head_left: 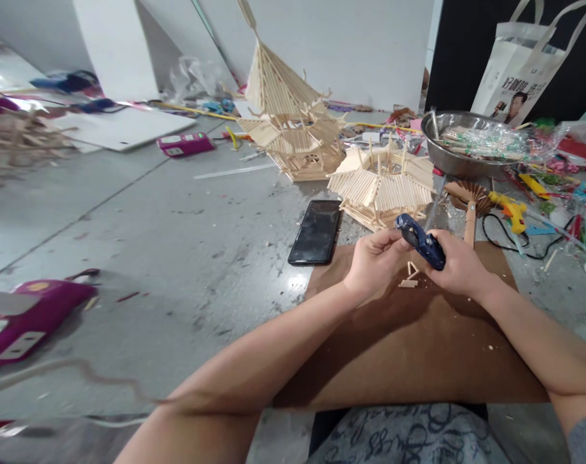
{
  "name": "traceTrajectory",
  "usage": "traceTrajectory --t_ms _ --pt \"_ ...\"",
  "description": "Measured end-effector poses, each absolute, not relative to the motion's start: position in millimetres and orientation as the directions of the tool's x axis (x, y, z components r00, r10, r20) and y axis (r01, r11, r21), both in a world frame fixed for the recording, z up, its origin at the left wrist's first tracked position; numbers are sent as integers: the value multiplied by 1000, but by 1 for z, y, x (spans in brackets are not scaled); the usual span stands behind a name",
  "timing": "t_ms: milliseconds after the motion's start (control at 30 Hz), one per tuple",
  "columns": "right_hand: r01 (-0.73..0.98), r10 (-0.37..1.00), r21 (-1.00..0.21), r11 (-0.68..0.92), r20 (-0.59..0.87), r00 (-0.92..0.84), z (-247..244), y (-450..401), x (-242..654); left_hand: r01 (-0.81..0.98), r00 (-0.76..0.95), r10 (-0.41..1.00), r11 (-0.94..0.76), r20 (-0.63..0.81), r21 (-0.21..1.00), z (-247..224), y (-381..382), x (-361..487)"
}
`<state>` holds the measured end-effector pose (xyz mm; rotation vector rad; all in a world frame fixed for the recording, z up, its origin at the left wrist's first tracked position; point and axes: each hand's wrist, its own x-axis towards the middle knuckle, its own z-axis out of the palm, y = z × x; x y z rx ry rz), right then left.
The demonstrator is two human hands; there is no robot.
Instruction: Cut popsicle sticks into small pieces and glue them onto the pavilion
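Note:
My right hand [454,261] is wrapped round a dark blue hand tool [422,243], which looks like a cutter and tilts up to the left. At the tool's far end, the fingers of my left hand [376,256] are pinched together. Whatever they hold is too small or hidden to make out. Below both hands, several short pieces of wooden stick [409,282] lie on a brown board [418,348]. Just beyond stands a low roofed stick model [382,187], and behind it rises a taller stick pagoda [293,122] with a pointed roof.
A black phone [315,232] lies left of the board. Magenta devices [37,316] sit on the grey surface to the left. At the right are a metal bowl [460,161] of wrapped sticks, a yellow glue gun [512,212] with a black cord, a brown paper fan [469,193] and scattered craft scraps.

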<state>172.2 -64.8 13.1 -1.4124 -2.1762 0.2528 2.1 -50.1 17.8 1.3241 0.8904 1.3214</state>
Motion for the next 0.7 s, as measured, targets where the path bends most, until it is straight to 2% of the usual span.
traceTrajectory --t_ms 700 --pt "773 893 -458 440 310 -325 17 -63 175 -150 148 962 -205 227 967 15 -50 2"
